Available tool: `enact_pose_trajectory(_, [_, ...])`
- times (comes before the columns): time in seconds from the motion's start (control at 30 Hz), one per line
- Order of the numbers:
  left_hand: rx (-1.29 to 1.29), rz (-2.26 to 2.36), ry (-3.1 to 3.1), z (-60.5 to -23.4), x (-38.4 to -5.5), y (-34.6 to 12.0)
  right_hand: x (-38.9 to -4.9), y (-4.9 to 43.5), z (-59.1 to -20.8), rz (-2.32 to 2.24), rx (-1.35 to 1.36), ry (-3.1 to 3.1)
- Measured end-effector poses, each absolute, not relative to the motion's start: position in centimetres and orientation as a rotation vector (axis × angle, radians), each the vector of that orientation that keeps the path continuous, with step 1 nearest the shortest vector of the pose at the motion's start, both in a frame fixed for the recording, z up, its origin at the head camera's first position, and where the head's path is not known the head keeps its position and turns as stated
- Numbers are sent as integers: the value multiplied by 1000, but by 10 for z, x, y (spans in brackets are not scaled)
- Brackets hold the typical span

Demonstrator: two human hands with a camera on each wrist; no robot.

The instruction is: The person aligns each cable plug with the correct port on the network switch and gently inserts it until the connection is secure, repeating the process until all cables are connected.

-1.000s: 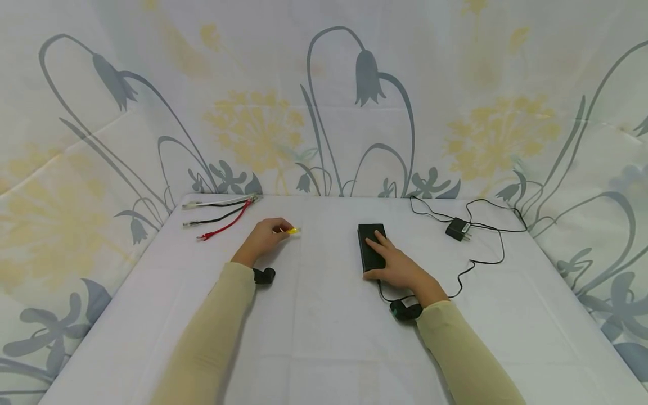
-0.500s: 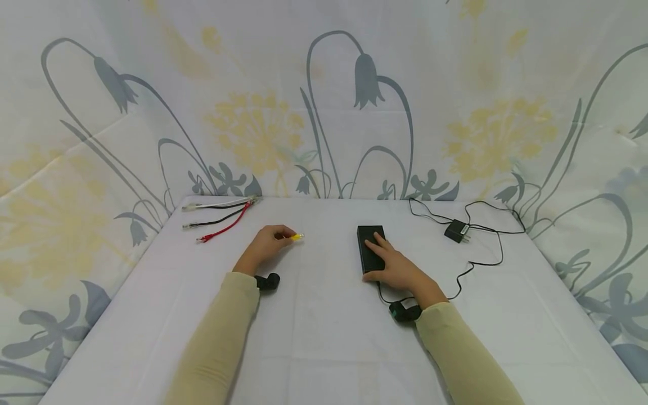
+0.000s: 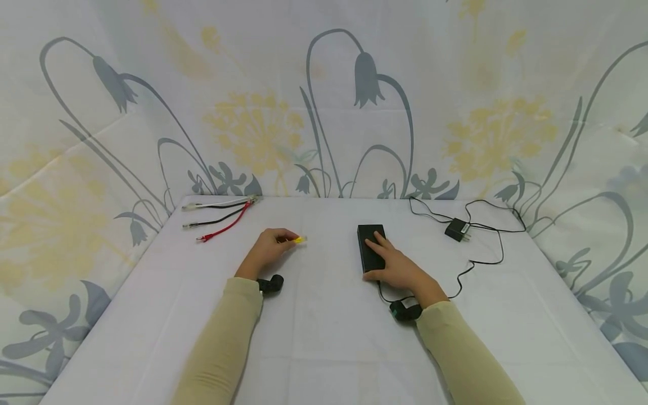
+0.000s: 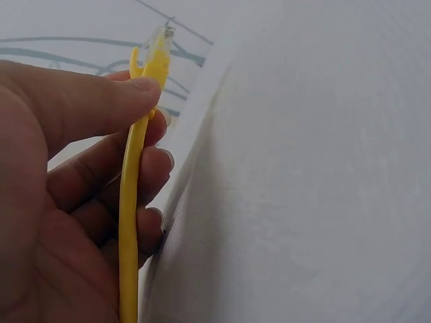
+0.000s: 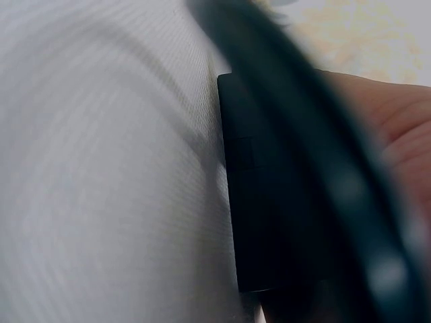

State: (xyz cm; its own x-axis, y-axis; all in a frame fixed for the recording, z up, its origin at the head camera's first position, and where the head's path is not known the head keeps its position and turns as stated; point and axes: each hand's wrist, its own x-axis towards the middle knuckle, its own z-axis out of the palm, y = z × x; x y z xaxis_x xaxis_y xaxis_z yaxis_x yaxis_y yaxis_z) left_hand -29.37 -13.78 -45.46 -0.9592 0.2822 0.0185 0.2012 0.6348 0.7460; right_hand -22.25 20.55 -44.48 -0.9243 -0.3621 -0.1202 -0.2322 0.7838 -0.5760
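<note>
My left hand pinches a yellow network cable between thumb and fingers just behind its clear plug. That plug points up and away in the left wrist view, and the cable runs down across the palm. In the head view the plug end sticks out to the right of the fingertips. Across a flat black box lies my right hand, fingers spread over its top and thumb at its near edge. The right wrist view shows the box's side, partly covered by a blurred dark cord.
Red, black and white cables lie at the table's back left. A black power adapter with its thin cord sits at the back right, the cord running toward the right wrist. Flowered cloth hangs behind the table.
My left hand has moved slightly right and nearer, carrying the yellow plug, more of which now shows past the fingertips. The right hand and black box have stayed put.
</note>
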Motion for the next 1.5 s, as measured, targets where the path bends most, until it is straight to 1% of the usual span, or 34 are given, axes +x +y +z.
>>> enact_pose_trajectory(0.5, [442, 1140, 2786, -447, -285, -127, -223, 203, -442, -837, -477, 2758])
enact_pose_trajectory(0.93, [584, 1138, 2838, -443, -280, -112, -224, 202, -441, -851, -471, 2754])
enact_pose_trajectory(1.13, [604, 1133, 2798, -442, -276, -101, -224, 203, -441, -847, -474, 2760])
enact_pose_trajectory(1.5, [533, 1178, 2753, -449, -272, -85, -224, 205, -445, -854, -479, 2752])
